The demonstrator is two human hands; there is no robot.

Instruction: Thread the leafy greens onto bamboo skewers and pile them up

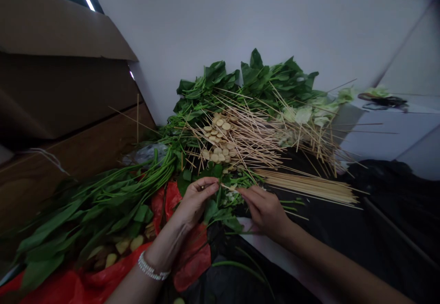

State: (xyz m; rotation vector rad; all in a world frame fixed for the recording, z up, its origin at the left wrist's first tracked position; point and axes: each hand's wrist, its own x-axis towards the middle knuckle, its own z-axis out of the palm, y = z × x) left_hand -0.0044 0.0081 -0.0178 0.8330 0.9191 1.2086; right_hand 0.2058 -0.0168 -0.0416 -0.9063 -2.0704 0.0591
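My left hand (pixel 197 198), with a beaded bracelet at the wrist, is closed in a pinch at a leafy green stem (pixel 219 196), whose leaves show around the fingertips. My right hand (pixel 263 207) grips a thin wooden skewer (pixel 227 187) that points left toward the left fingertips. Whether the tip has pierced the stem is too small to tell. Just beyond my hands lie skewers threaded with pale round slices (pixel 220 130). Right of them is a bundle of bare wooden skewers (pixel 312 186).
Long leafy greens (pixel 85 217) lie at left over a red plastic bag (pixel 92 285) with pale cut chunks (pixel 122 246). Skewered dark leaves (pixel 268 77) rest against the white wall (pixel 247 15). Skewered pale leaves (pixel 319 111) are at right. A cardboard box (pixel 62 89) stands left.
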